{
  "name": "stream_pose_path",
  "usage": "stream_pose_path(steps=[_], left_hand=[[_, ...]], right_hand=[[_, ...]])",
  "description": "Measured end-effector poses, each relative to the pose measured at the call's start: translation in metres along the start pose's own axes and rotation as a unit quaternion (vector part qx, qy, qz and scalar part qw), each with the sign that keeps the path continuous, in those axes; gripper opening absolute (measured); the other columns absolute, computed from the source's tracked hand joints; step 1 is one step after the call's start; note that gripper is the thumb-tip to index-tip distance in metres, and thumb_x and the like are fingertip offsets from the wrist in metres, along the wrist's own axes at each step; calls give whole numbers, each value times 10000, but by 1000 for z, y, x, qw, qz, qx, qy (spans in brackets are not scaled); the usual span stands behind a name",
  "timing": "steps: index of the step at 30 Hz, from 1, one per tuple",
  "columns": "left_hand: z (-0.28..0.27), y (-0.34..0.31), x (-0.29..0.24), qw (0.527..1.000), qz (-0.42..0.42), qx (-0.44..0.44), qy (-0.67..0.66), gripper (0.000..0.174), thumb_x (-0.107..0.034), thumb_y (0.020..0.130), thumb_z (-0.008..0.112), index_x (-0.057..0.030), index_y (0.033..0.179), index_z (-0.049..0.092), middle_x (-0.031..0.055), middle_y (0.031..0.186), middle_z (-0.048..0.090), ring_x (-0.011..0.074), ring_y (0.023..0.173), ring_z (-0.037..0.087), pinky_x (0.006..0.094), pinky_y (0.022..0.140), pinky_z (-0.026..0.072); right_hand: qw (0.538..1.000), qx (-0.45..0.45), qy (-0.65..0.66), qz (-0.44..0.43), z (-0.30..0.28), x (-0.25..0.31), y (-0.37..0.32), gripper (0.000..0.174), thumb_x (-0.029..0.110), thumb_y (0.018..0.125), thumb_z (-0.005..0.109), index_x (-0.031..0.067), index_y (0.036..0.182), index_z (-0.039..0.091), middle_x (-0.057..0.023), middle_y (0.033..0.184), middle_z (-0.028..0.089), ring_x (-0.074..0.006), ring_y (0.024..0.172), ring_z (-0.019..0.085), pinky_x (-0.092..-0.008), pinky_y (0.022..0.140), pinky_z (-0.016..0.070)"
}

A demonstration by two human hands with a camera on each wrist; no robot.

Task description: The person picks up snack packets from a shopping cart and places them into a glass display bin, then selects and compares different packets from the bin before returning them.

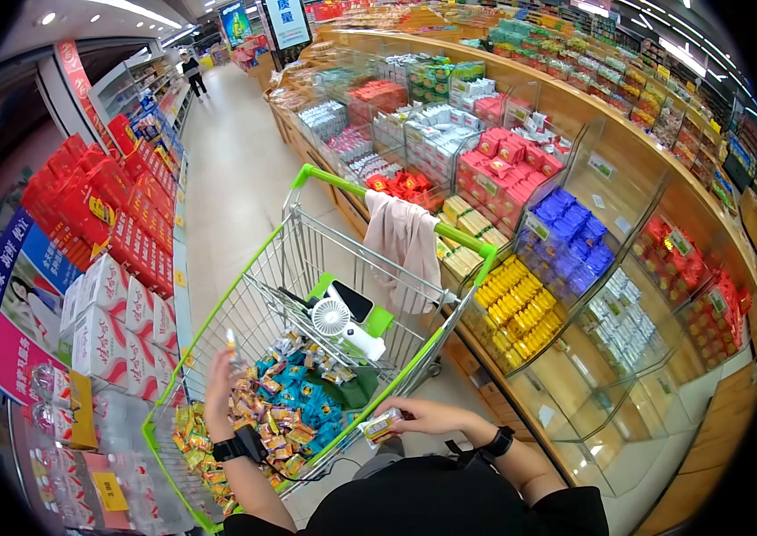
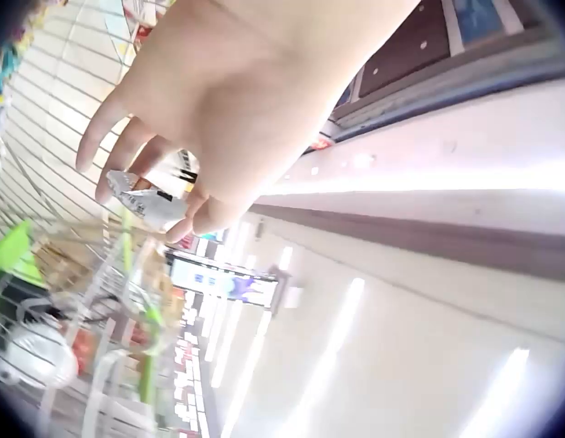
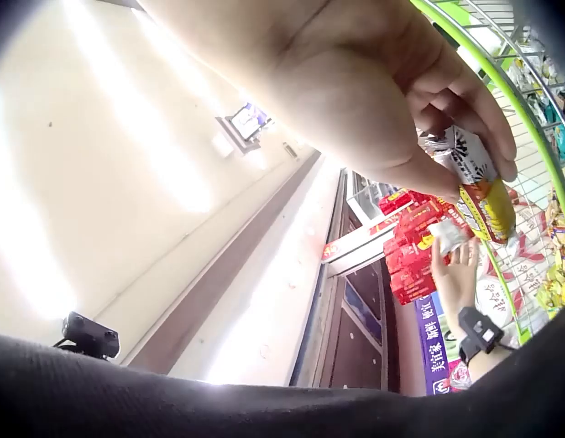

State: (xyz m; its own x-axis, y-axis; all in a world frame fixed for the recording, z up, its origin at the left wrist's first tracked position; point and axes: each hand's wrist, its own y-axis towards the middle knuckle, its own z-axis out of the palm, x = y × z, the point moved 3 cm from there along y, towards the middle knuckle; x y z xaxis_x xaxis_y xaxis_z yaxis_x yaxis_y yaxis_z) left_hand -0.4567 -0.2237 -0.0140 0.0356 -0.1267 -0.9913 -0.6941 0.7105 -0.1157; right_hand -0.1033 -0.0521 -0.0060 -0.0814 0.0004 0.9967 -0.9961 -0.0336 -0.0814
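Note:
The left hand [image 1: 218, 393] is raised over the left part of the cart, pinching a small whitish packet [image 1: 232, 343] between thumb and fingers; in the left wrist view that packet [image 2: 147, 201] looks silvery white with dark print. The right hand [image 1: 421, 416] grips a yellow and white packet [image 1: 380, 427] at the cart's near right rim; the right wrist view shows this packet [image 3: 479, 187] between the thumb and curled fingers. Below the hands, the cart [image 1: 244, 288] holds many small wrapped packets, blue ones [image 1: 307, 406] at the middle and yellow-orange ones [image 1: 280, 433] nearer the body.
A white fan [image 1: 332, 316] and a dark-screened phone [image 1: 353, 301] rest on the cart's seat. A pale cloth [image 1: 401, 241] hangs over the green handle. Bins of packets line the right side; red boxes [image 1: 142, 234] and white cartons [image 1: 110, 326] stand left. A person [image 1: 193, 77] is down the aisle.

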Motion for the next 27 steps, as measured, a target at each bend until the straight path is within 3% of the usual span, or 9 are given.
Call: stream_pose_path(steps=[2,4,7,14,17,20,23,24,27], left_hand=[[11,-17,-53,995,67,-30,-65,248,-232,878,436,-102,1090,445,67,1098,486,218,958,528,349,714,470],[23,-32,-89,957,181,5,-227,235,-218,884,434,-126,1098,406,100,1147,449,290,1048,481,379,720,477],[51,-57,-121,917,238,78,-312,201,-215,891,424,-151,1081,411,118,1233,390,386,1117,410,456,740,484],[101,-72,-121,816,289,293,-406,294,-205,891,429,-203,1184,421,79,1362,241,457,1212,221,576,736,474],[127,-80,-120,757,306,396,-421,460,-256,889,424,-241,1310,241,93,1397,136,507,1165,256,610,677,480],[173,-98,-131,745,273,392,-466,591,-130,824,539,-50,1310,212,136,1353,219,496,1117,322,577,655,504],[211,-98,-127,744,210,387,-503,649,-96,782,585,-9,1299,204,167,1235,344,407,1009,433,489,671,538],[225,-102,-130,779,168,356,-488,646,-112,761,610,-2,1280,243,147,1133,407,306,894,474,365,644,557],[257,-107,-134,837,138,317,-423,518,-118,735,639,14,1179,409,119,1122,431,264,882,480,283,591,535]], right_hand=[[1000,-4,23,-2,1,-5,-5,311,97,859,484,58,1160,415,-46,937,510,-97,831,503,-242,737,423],[998,-32,44,-15,2,-8,-11,298,108,843,499,63,1128,426,-30,815,501,-96,782,511,-229,704,410],[999,-38,18,-19,2,-6,-22,309,116,832,522,70,1125,435,-21,821,494,-92,779,484,-227,695,396],[991,-117,-7,-69,-1,0,-56,351,106,790,580,79,1116,453,-28,945,510,-103,861,467,-246,743,388],[985,-153,-25,-78,-2,9,-72,363,106,784,589,73,1118,450,-30,976,516,-110,879,478,-254,759,391],[981,-177,17,-80,-2,2,-85,355,86,793,580,66,1119,440,-41,997,515,-107,914,497,-251,754,417],[972,-207,59,-96,-2,3,-104,335,68,805,566,62,1114,437,-46,1002,513,-100,914,516,-236,745,438],[968,-214,86,-96,-1,5,-111,348,53,805,566,60,1126,432,-36,1039,488,-101,965,491,-244,809,422],[960,-250,90,-84,-3,3,-137,355,40,803,569,56,1130,433,-29,1065,476,-100,998,479,-249,854,419]])
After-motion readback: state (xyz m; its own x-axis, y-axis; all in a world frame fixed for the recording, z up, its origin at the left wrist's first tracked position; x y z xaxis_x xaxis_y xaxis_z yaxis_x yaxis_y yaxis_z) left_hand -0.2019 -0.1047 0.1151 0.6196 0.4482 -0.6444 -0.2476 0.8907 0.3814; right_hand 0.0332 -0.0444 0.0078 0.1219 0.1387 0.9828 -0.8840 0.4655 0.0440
